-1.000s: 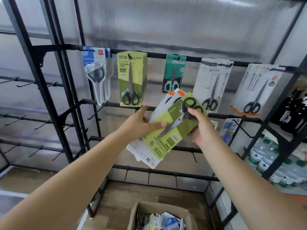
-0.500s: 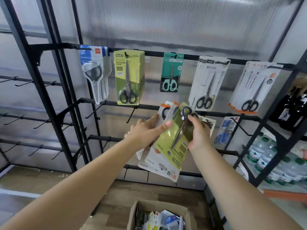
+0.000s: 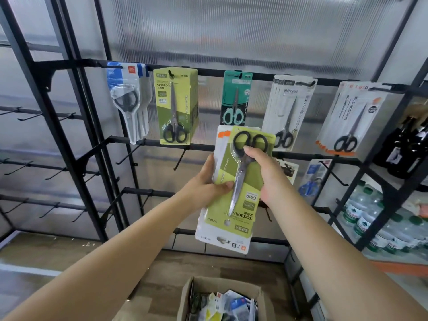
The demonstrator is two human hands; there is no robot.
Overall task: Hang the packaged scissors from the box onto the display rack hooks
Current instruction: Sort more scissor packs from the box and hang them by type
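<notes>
Green scissors pack (image 3: 243, 193) turned upright, upside down — both hands' grip unchanged.

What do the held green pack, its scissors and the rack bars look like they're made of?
Green pack: printed card, probably under a clear blister; flat, matte, faint sheen.
Scissors: bright metal blades, likely steel; handles look like black plastic.
Rack bars: thin black rods, apparently painted metal, with a dull finish.
Both hands grip the pack.
</notes>
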